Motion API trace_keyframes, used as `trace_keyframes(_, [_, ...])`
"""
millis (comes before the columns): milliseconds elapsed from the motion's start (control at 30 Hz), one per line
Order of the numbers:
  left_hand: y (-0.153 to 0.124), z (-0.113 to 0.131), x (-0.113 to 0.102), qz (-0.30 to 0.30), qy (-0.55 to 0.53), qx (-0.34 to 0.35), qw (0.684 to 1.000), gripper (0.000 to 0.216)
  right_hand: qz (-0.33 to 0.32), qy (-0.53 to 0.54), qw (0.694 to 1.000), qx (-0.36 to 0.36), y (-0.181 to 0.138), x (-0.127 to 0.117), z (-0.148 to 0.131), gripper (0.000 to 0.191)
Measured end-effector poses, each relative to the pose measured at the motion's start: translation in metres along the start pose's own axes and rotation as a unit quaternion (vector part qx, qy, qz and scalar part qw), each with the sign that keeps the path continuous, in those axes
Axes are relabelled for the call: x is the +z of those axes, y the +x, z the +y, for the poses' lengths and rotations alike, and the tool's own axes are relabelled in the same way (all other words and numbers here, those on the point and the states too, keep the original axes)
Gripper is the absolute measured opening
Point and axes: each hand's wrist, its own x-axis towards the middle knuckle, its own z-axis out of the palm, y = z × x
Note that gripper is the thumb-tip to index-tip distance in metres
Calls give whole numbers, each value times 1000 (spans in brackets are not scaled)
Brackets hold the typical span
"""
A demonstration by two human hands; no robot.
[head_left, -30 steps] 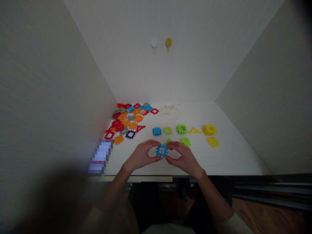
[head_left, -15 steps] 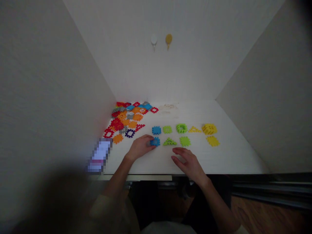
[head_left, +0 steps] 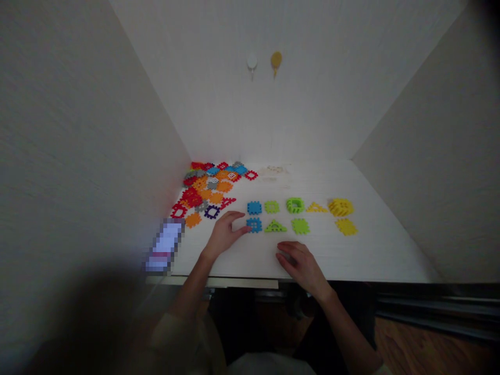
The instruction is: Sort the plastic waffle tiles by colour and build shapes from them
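Note:
My left hand [head_left: 226, 234] is open beside a blue window-pattern tile [head_left: 255, 225], its thumb tip at the tile's left edge. Behind that tile lies a solid blue square tile [head_left: 254, 208]. My right hand [head_left: 304, 265] rests over the table's front part, fingers apart and curved, holding nothing. Nearest to it are a green triangle piece [head_left: 275, 226] and a solid green square tile [head_left: 300, 226]. Farther back lie a green open-frame tile [head_left: 272, 207] and a stack of green frames [head_left: 295, 205]. To the right are a yellow triangle [head_left: 316, 208], a yellow stack [head_left: 340, 207] and a yellow square tile [head_left: 346, 226].
A heap of red, orange, grey and blue tiles [head_left: 205, 190] covers the table's back left. In front of it lies a phone [head_left: 166, 245], blurred out. Walls enclose the white table [head_left: 375, 255] at the back and sides. Two hooks [head_left: 276, 58] hang on the back wall.
My left fingers have opened and drawn back from the blue window-pattern tile, which now lies uncovered. My right hand has barely moved. The whole view has shifted slightly.

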Motion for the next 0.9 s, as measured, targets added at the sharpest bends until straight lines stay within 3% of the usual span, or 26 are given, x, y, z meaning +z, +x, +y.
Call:
trace_keyframes(67, [-5,3,-3,38,-205,-99,973,42,3,4,1000,2,1,0,-1,23])
trace_keyframes(167, [-14,12,-5,33,-495,-205,844,47,7,19,1000,4,4,0,-11,22])
trace_keyframes(233, [-19,20,-2,18,-600,-234,765,47,10,34,999,-4,9,0,-23,22])
trace_keyframes(333, [-27,35,10,-2,-661,-248,709,47,19,55,998,-37,19,2,-47,22])
trace_keyframes(500, [-39,50,34,-30,-668,-244,702,50,-19,50,994,-91,39,13,-75,23])
trace_keyframes(700, [-47,49,44,-47,-662,-221,715,46,-83,44,992,-80,47,23,-77,26])
trace_keyframes(800, [-50,48,45,-39,-636,-225,737,46,-92,67,992,-58,49,22,-77,29])
trace_keyframes(900, [-51,46,44,-23,-591,-214,777,48,-95,100,989,-57,51,18,-77,22])
